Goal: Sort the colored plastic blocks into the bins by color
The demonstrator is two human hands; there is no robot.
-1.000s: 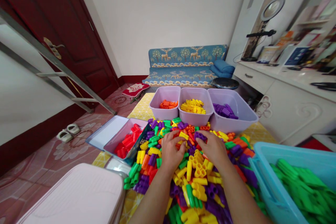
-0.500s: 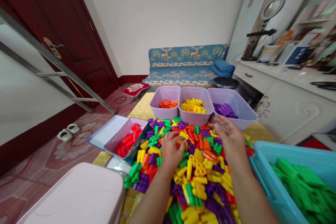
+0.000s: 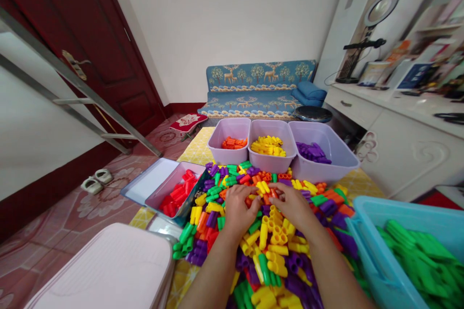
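A heap of mixed plastic tube blocks (image 3: 268, 246), yellow, purple, green, orange and red, lies on a yellow patterned mat. My left hand (image 3: 236, 208) rests on the heap with its fingers curled down into the blocks. Close beside it, my right hand (image 3: 294, 204) also lies on the heap, fingers bent over orange and yellow pieces. What either hand grips is hidden under the fingers. Three lilac bins stand behind the heap: one with orange blocks (image 3: 233, 143), one with yellow blocks (image 3: 268, 146), one with purple blocks (image 3: 312, 151).
A lilac bin of red blocks (image 3: 176, 192) sits on a blue lid at the left. A blue bin of green blocks (image 3: 416, 256) is at the right. A pale pink case (image 3: 105, 270) lies near left. A ladder, a door, a sofa and white cabinets surround the mat.
My right hand came back from near the purple bin to the middle of the heap, beside my left hand. My left hand stayed in place.
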